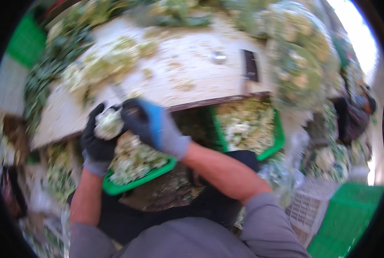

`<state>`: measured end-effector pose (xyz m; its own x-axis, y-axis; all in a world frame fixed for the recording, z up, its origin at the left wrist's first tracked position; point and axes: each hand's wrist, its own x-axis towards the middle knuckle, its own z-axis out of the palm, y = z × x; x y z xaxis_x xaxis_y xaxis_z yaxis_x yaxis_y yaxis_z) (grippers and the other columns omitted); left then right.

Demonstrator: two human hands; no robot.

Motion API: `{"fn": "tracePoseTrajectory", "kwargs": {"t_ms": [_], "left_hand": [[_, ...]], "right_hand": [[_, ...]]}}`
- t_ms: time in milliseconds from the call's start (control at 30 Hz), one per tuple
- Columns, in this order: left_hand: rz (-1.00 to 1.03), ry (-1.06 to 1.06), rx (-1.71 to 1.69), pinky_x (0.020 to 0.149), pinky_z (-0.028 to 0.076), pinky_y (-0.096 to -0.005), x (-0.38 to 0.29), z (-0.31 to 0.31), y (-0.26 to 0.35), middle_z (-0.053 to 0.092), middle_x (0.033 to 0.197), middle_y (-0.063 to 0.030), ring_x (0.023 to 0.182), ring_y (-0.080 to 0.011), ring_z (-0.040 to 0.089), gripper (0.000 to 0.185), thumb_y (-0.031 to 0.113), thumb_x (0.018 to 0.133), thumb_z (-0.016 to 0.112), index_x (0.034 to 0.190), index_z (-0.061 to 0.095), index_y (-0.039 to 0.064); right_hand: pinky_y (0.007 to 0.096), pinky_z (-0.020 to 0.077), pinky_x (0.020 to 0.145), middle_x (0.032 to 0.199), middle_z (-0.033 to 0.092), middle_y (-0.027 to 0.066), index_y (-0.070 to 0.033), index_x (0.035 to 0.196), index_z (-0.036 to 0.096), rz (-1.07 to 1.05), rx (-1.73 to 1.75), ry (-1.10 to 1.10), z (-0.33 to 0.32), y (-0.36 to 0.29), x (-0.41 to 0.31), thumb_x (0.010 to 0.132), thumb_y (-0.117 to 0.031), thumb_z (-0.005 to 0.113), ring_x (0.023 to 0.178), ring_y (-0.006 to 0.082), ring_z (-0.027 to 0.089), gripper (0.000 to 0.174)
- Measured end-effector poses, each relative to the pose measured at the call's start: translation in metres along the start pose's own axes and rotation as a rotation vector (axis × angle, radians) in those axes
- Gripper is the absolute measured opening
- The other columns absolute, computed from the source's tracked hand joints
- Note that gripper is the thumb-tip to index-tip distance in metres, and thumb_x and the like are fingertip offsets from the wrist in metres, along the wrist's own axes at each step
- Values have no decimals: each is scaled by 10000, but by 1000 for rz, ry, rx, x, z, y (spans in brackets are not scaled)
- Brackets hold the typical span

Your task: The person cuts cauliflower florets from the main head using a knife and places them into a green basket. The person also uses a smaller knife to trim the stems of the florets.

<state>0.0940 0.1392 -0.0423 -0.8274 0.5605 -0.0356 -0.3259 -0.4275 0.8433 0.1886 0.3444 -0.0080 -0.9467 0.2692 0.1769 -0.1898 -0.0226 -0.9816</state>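
Gloved in black and grey, my left hand (98, 138) holds a piece of cauliflower (108, 124) over the near edge of a white table (192, 67). Beside it, my right hand (151, 122), in a black, grey and blue glove, is curled with its fingers at the cauliflower. A thin blade-like thing, blurred, shows just above the right fingers; its handle is hidden. Below both hands a green plastic crate (140, 182) holds cut florets. A pile of pale cauliflower pieces (111, 61) lies on the table beyond my hands.
Leafy cauliflowers (56, 67) line the table's far and left sides. A clear plastic bag of cauliflowers (301, 61) stands at the right. A dark flat object (250, 66) and a small metal object (218, 57) lie on the table. Another green crate (279, 138) of florets is below its edge.
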Motion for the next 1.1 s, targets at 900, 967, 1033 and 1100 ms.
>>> {"fn": "tracePoseTrajectory", "kwargs": {"t_ms": [900, 967, 1033, 1100], "left_hand": [[-63, 120, -175, 1075, 594, -443, -4, 29, 24, 651, 1425, -212, 1307, -326, 682, 448, 238, 1176, 501, 1526, 433, -33], [60, 35, 115, 1111, 568, -436, -9, 25, 15, 639, 1445, -211, 1348, -325, 655, 441, 156, 1153, 536, 1541, 426, -23], [158, -91, 478, 1151, 535, -438, -10, 16, 11, 623, 1469, -213, 1386, -325, 628, 461, 86, 1127, 566, 1554, 422, -12], [24, -79, 364, 1200, 486, -454, -11, 14, 16, 588, 1514, -215, 1420, -328, 596, 501, 35, 1110, 570, 1580, 397, 2]], "right_hand": [[422, 526, 702, 884, 669, 218, 35, 1099, 683, -185, -395, -178, 35, 9, -24, 1080, -108, 605, 757, 383, 655, 164], [427, 529, 709, 892, 670, 223, 37, 1100, 679, -144, -416, -204, 35, 12, -22, 1080, -106, 603, 772, 390, 663, 163], [413, 528, 696, 876, 670, 198, 42, 1110, 672, -112, -405, -241, 34, 15, -21, 1088, -121, 597, 765, 333, 680, 181], [429, 508, 653, 828, 672, 194, 15, 1037, 669, 21, -249, -262, 34, 17, -20, 1097, -185, 610, 707, 336, 671, 217]]}}
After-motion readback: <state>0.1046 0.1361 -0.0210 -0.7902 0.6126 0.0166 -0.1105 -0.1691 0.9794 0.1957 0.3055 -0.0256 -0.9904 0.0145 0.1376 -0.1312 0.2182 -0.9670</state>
